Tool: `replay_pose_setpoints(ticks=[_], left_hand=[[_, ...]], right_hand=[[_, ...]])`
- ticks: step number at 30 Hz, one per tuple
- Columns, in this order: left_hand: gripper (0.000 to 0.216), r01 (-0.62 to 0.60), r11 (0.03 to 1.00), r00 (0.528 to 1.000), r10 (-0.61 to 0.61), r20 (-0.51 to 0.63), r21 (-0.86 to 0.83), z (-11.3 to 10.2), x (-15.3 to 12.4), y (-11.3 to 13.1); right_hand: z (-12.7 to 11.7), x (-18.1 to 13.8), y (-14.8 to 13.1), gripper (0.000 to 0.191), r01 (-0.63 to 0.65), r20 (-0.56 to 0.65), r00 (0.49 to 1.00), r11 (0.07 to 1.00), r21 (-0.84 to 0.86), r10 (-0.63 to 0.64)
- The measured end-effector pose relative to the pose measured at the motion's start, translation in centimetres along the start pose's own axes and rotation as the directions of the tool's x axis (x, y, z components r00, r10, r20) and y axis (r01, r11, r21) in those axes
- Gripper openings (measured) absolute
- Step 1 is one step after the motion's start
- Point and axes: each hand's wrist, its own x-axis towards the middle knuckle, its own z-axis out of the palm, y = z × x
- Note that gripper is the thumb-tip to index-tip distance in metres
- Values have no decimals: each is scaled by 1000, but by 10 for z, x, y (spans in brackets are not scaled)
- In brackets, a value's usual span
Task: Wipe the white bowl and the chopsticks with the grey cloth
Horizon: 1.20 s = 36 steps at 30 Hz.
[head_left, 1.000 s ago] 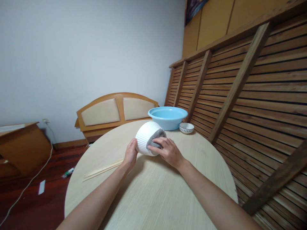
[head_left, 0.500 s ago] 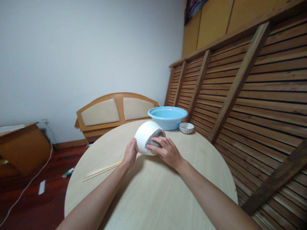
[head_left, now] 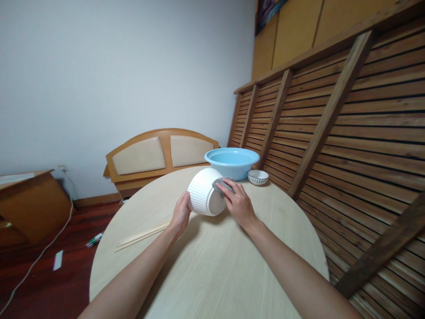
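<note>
A white ribbed bowl (head_left: 201, 191) is tilted on its side above the table, its base turned toward the right and toward me. My left hand (head_left: 182, 213) grips its rim at the left, thumb on the outside; the other fingers are hidden behind. My right hand (head_left: 239, 203) presses a grey cloth (head_left: 223, 182) against the upper right of the bowl, near the edge of the base. Close behind stands a light blue basin (head_left: 232, 165). A small patterned bowl (head_left: 258, 177) sits to the right of the basin.
Several thin wooden chopsticks (head_left: 141, 237) lie on the left of the round table (head_left: 212, 274). A slatted wooden frame (head_left: 348, 150) leans along the right side. Behind the table is a padded headboard (head_left: 162, 150). A white cable (head_left: 49, 248) runs over the floor at left.
My right hand and the grey cloth have slid up and to the right over the bowl, uncovering its base. The left hand and bowl have hardly moved.
</note>
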Motion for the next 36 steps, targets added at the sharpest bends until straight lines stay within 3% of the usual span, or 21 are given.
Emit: replay_pose_setpoints(ticks=[18, 23, 31, 36], left_hand=[[36, 11, 1000, 999, -11, -37, -9, -1, 1, -2], [34, -5, 1000, 999, 5, -46, -15, -3, 2, -4], [38, 12, 999, 997, -15, -70, -46, 2, 1, -2], [38, 7, 998, 997, -12, -70, -66, 4, -1, 0]], right_hand=[[11, -7, 24, 45, -282, 37, 959, 944, 171, 280], [17, -14, 29, 35, -434, 119, 900, 889, 145, 420], [15, -15, 17, 17, -624, 343, 743, 781, 42, 575], [7, -9, 1, 14, -596, 419, 740, 801, 49, 526]])
